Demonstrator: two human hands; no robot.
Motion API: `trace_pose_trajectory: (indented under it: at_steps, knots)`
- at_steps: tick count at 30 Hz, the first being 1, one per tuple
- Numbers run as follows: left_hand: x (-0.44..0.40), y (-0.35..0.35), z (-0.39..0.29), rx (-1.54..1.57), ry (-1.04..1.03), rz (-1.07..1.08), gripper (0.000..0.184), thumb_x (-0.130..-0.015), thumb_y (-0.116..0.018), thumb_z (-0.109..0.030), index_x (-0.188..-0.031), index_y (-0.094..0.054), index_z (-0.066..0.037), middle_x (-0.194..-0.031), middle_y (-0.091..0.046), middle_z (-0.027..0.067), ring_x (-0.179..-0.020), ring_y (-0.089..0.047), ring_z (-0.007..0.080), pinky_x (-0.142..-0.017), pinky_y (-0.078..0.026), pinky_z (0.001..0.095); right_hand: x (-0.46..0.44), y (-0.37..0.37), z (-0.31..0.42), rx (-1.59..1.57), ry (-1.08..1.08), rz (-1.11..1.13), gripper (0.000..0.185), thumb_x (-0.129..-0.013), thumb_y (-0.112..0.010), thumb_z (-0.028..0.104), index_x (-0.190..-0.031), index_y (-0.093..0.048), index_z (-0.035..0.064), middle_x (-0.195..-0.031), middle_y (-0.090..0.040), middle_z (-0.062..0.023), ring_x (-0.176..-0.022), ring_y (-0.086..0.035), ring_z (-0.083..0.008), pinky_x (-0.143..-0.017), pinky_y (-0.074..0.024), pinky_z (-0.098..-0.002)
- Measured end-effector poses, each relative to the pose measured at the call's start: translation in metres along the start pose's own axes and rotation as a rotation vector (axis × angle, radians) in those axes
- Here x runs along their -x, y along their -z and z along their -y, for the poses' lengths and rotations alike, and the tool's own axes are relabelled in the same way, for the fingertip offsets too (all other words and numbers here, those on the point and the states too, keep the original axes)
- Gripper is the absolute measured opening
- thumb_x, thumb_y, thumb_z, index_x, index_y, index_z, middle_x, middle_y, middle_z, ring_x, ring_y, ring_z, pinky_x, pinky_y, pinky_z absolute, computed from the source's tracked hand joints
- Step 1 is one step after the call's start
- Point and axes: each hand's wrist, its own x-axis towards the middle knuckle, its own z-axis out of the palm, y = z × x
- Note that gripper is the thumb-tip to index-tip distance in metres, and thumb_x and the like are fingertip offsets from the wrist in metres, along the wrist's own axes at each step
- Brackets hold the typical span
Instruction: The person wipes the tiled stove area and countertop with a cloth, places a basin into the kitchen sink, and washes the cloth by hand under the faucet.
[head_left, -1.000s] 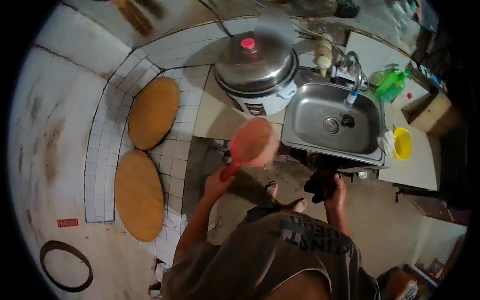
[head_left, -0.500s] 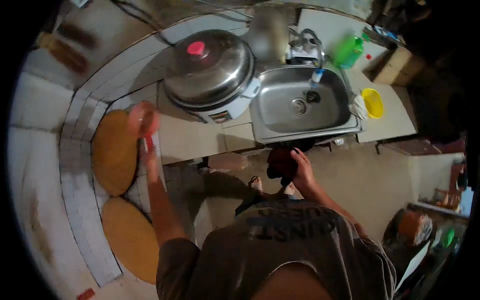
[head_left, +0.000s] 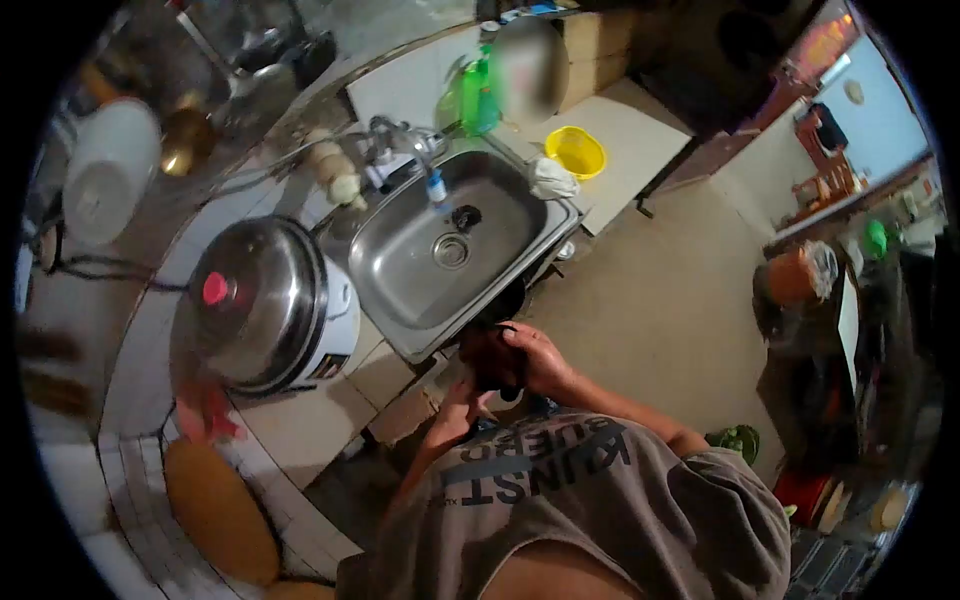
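Note:
A dark red and black cloth-like bundle is held in front of my body, just below the sink's front edge. My right hand grips it from the right, thumb over its top. My left hand closes on its left lower side; its fingers are partly hidden. Ahead of both hands is the steel sink, with a dark scrubber near its drain. Left of the sink stands a large electric cooker with a domed metal lid. A pink dipper, blurred, lies beside the cooker.
Two round brown lids cover the left counter. Behind the sink are a faucet and green bottles. A yellow basin and a white cloth are at its right. An orange bucket stands on the right.
My left hand has let go of the pink dipper at the left counter and come over to the dark bundle in my right hand. The view has turned to the right.

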Motion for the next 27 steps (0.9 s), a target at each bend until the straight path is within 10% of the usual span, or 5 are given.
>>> trace_pose_trajectory:
  at_steps: [3, 5, 12, 19, 27]
  knots:
    - [-0.028, -0.019, -0.01, -0.442, -0.088, 0.149, 0.034, -0.086, -0.056, -0.016, -0.117, -0.048, -0.003, -0.104, -0.055, 0.0058, -0.091, -0.052, 0.0178, -0.076, -0.044, 0.0307, 0.007, 0.013, 0.015, 0.033, 0.12, -0.11, 0.02, -0.085, -0.055, 0.02, -0.097, -0.055, 0.0043, -0.087, -0.059, -0.0069, -0.08, -0.058, -0.0164, -0.072, -0.0485, -0.0288]
    - [-0.042, -0.029, -0.013, 0.83, -0.057, 0.201, 0.037, -0.085, -0.053, -0.011, -0.12, -0.047, -0.002, -0.113, -0.051, 0.006, -0.104, -0.048, 0.0176, -0.086, -0.041, 0.0305, 0.01, 0.022, 0.03, 0.043, 0.146, -0.139, 0.02, -0.085, -0.055, 0.019, -0.099, -0.055, 0.0044, -0.088, -0.059, -0.0063, -0.081, -0.058, -0.0161, -0.074, -0.0482, -0.0287]
    - [-0.099, -0.048, -0.041, 0.335, -0.234, 0.059, 0.054, -0.081, -0.053, -0.018, -0.13, -0.037, -0.002, -0.126, -0.044, 0.0091, -0.116, -0.042, 0.0227, -0.099, -0.031, 0.0367, -0.02, 0.071, 0.087, -0.001, 0.244, -0.162, 0.024, -0.087, -0.055, 0.018, -0.106, -0.053, 0.0052, -0.091, -0.059, -0.0044, -0.082, -0.057, -0.0149, -0.075, -0.0479, -0.029]
    - [-0.164, -0.14, -0.102, 0.577, -0.287, 0.105, 0.057, -0.083, -0.057, -0.014, -0.133, -0.031, -0.002, -0.128, -0.042, 0.0082, -0.12, -0.037, 0.0188, -0.1, -0.03, 0.032, -0.042, 0.122, 0.183, 0.207, 0.209, -0.066, 0.025, -0.088, -0.055, 0.019, -0.108, -0.054, 0.0054, -0.092, -0.06, -0.0029, -0.084, -0.057, -0.0128, -0.074, -0.0474, -0.0276]
    - [-0.261, -0.211, -0.156, 0.16, -0.271, -0.21, 0.038, -0.088, -0.052, -0.009, -0.123, -0.043, 0.0, -0.118, -0.051, 0.008, -0.107, -0.048, 0.0154, -0.094, -0.036, 0.0284, -0.061, 0.213, 0.306, 0.034, 0.421, -0.328, 0.027, -0.089, -0.05, 0.017, -0.109, -0.053, -0.0009, -0.099, -0.06, -0.008, -0.089, -0.056, -0.0149, -0.082, -0.0436, -0.0263]
